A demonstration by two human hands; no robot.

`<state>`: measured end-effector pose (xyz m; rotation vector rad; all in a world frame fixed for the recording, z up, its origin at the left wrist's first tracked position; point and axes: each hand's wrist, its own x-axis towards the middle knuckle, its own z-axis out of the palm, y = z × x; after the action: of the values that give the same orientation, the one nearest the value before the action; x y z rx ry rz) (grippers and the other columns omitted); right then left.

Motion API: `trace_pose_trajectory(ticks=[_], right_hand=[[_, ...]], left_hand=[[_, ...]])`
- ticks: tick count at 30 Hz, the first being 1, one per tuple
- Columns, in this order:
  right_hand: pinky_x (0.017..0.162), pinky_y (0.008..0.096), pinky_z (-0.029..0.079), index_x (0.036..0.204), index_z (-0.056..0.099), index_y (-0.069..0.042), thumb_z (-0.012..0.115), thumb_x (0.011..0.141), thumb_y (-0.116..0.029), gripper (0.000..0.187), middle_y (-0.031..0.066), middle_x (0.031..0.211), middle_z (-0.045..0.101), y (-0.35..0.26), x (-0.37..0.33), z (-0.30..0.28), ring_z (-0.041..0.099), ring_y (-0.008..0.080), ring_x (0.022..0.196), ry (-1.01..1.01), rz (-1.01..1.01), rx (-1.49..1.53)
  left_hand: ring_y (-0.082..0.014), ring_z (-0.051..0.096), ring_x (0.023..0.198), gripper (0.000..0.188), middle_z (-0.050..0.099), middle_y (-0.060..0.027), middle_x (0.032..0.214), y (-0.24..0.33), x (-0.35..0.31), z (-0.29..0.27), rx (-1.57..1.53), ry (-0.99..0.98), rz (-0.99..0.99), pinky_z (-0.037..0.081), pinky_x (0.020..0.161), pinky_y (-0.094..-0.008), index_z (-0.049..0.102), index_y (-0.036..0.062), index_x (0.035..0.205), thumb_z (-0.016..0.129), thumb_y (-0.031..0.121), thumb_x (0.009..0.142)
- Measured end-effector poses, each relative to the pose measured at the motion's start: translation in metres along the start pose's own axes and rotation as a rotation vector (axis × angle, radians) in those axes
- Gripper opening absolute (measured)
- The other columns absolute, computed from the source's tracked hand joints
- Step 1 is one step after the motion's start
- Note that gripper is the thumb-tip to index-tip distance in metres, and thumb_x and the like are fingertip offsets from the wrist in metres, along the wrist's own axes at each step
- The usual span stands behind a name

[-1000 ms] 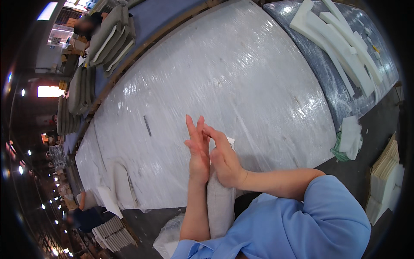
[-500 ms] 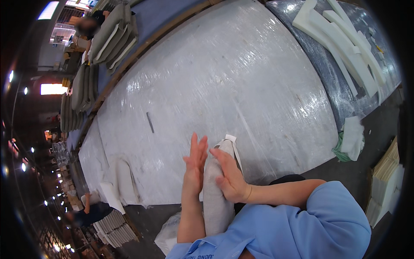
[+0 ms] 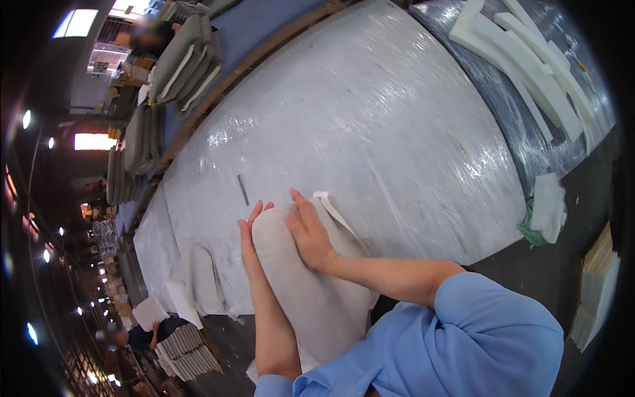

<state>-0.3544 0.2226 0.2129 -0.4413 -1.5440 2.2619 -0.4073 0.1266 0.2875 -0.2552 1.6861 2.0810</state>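
The head camera looks down at a big table (image 3: 397, 132) wrapped in shiny clear plastic. A grey fabric cushion cover (image 3: 301, 284) lies at the near edge of the table, right in front of the person. It looks like it has a white foam piece (image 3: 334, 208) inside, and a bit of that white sticks out at the far end.

The step looks like smoothing the cover down over the foam. To do it well, the person should press flat and push from the middle out to the sides, so no bumps stay. One hand should hold the side still so the cover does not slide on the slippery plastic. The white corner should be tucked in evenly.

The left hand (image 3: 250, 241) stands on its side against the left edge of the cover. Its fingers are straight and close together, and it grips nothing. The right hand (image 3: 309, 231) lies flat on top of the cover with its fingers spread a little. It presses down and grips nothing too. The two hands are close, with the top of the cover between them.

Far off on the right lie long white foam strips (image 3: 529, 66). A folded white and green cloth (image 3: 546, 212) sits at the right edge. Grey cushions (image 3: 182, 59) are stacked at the far left.
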Motion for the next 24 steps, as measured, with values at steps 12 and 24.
trace_pose_trajectory(ticks=[12,24], right_hand=[[0.128,0.0443,0.015,0.163,0.029,0.0,0.033,0.112,-0.038,0.064,0.0266,0.168,0.027,0.042,-0.011,-0.006,0.021,0.0402,0.157,-0.05,0.001,-0.146],[0.127,0.0447,0.02,0.162,0.03,0.0,0.04,0.109,-0.033,0.064,0.0258,0.166,0.03,0.061,0.033,-0.008,0.029,0.0414,0.154,-0.109,0.068,-0.064]], left_hand=[[-0.0284,0.05,0.14,0.084,0.05,-0.0148,0.156,-0.114,-0.019,-0.083,0.167,0.21,-0.143,0.039,0.118,-0.0413,0.041,0.0007,0.157,0.032,0.067,0.107],[-0.0291,0.036,0.151,0.086,0.039,-0.0134,0.165,-0.066,0.033,-0.083,0.075,0.046,-0.068,0.03,0.124,-0.0439,0.036,0.0055,0.162,0.029,0.071,0.105]])
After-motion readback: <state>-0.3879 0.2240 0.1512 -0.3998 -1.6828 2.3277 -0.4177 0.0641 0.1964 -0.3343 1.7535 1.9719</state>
